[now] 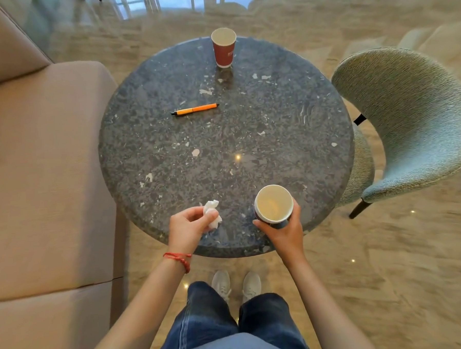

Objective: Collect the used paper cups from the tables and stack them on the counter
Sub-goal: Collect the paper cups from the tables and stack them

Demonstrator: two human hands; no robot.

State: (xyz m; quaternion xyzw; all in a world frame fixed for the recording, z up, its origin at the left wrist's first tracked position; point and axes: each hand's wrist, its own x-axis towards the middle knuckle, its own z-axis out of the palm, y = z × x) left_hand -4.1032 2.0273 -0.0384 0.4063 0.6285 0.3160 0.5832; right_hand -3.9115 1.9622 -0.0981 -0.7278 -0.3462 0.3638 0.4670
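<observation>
A round dark stone table (pixel 248 136) stands in front of me. My right hand (pixel 285 230) grips a dark paper cup (pixel 273 204) with a pale inside, held at the table's near edge. My left hand (pixel 186 226) pinches a crumpled white tissue (pixel 212 214) just above the tabletop. A red paper cup (pixel 224 48) stands upright at the far edge of the table, out of both hands' reach.
An orange pen (pixel 195 109) lies near the table's middle. A beige sofa (pixel 45 170) runs along the left. A grey-green upholstered chair (pixel 413 122) sits tight against the table's right side. Polished marble floor (pixel 389 272) surrounds everything.
</observation>
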